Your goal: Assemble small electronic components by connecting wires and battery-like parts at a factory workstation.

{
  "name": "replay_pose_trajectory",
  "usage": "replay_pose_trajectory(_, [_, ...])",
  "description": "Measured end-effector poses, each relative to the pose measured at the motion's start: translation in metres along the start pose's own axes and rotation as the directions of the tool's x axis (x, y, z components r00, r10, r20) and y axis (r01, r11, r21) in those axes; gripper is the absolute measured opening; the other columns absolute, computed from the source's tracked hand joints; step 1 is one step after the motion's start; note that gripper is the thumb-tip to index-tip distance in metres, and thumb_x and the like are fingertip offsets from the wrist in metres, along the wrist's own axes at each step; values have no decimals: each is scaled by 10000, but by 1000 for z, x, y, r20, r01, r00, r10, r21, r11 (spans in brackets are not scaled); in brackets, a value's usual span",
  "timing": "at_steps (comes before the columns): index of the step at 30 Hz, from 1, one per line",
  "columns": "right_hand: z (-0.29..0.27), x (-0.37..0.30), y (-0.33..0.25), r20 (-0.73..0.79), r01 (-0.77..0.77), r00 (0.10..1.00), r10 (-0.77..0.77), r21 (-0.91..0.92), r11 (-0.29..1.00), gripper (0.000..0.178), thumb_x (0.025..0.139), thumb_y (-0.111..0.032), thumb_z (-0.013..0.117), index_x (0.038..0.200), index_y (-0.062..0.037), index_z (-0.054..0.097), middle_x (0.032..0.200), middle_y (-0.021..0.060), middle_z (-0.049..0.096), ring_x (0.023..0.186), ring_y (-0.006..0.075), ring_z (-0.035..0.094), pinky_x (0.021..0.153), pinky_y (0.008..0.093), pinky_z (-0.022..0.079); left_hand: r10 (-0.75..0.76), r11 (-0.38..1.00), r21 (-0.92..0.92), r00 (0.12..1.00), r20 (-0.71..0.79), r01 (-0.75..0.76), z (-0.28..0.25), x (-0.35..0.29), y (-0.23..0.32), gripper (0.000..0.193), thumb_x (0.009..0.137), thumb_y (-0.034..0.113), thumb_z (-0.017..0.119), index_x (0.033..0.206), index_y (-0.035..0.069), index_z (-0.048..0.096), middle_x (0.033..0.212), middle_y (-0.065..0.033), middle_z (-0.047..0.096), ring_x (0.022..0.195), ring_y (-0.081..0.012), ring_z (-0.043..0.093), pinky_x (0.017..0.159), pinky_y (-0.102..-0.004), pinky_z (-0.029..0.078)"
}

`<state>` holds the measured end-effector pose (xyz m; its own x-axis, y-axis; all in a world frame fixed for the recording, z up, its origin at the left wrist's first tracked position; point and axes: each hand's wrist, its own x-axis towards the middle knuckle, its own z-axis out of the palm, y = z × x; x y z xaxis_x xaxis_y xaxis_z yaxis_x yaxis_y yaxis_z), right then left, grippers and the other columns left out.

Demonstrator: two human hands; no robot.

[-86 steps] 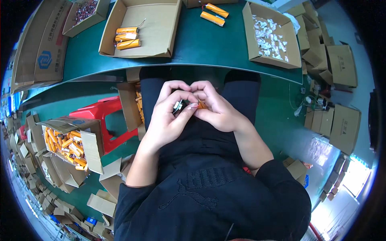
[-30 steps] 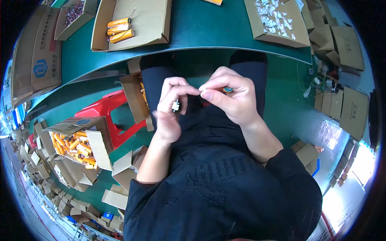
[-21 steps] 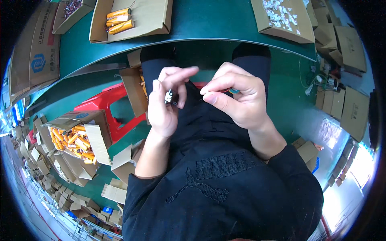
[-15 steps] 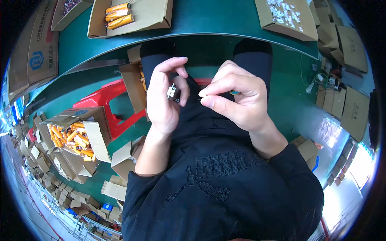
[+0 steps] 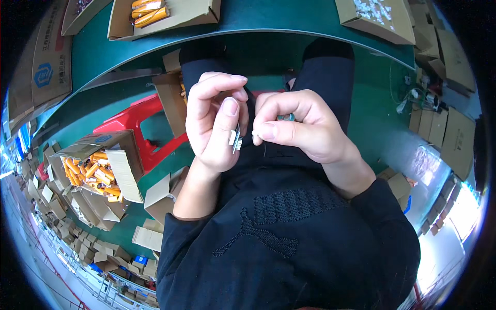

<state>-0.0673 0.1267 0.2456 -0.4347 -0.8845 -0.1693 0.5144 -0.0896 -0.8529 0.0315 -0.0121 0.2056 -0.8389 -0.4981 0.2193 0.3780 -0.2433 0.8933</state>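
Observation:
My left hand (image 5: pixel 213 126) is closed, thumb forward, around a small circuit board (image 5: pixel 236 141) with pale connectors along its edge. The board stands tilted, its edge facing the other hand. Close beside it, my right hand (image 5: pixel 310 129) pinches a small white plug (image 5: pixel 254 134) between thumb and forefinger. A thin dark wire hangs below those fingertips. Behind the right fingers shows the teal round end (image 5: pixel 285 117) of something mostly hidden in that hand. A narrow gap appears between plug and board; whether they touch is hard to see.
On the green table (image 5: pixel 268 26) ahead stand a carton of orange cylinders (image 5: pixel 151 15) and a carton of small white pieces (image 5: pixel 373 10). To the left are a red stool (image 5: pixel 147 124) and an open box of orange cylinders (image 5: pixel 93 173). More cartons line both sides.
My hands have come closer together. The left thumb has moved over the circuit board, which is turned more edge-on. The right hand has shifted left, bringing the white plug beside the board.

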Motion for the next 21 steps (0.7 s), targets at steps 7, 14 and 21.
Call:
replay_pose_trajectory(7, [3, 1, -1, 86, -87, 993, 82, 62, 994, 88, 897, -35, 633, 855, 2, 702, 830, 85, 680, 757, 151, 572, 758, 261, 453, 41, 995, 90, 999, 19, -43, -1, -2, -3, 229, 986, 42, 526, 1186, -8, 626, 1099, -130, 586, 855, -149, 556, 748, -255, 463])
replay_pose_trajectory(14, [4, 1, 0, 81, -93, 993, 86, 82, 992, 92, 898, -35, 629, 854, 1, 702, 840, 85, 687, 766, 150, 583, 761, 260, 459, 52, 992, 111, 998, 32, -55, -1, -3, -3, 231, 970, 38, 524, 1167, -12, 635, 1106, -136, 588, 892, -171, 556, 798, -272, 458])
replay_pose_trajectory(21, [4, 1, 2, 59, -83, 995, 79, 64, 994, 94, 899, -34, 629, 854, 0, 703, 843, 83, 687, 769, 149, 585, 763, 255, 459, 46, 987, 150, 998, 37, -51, -1, -3, -2, 229, 967, 30, 517, 1153, -11, 645, 1099, -133, 589, 883, -171, 552, 792, -267, 451])
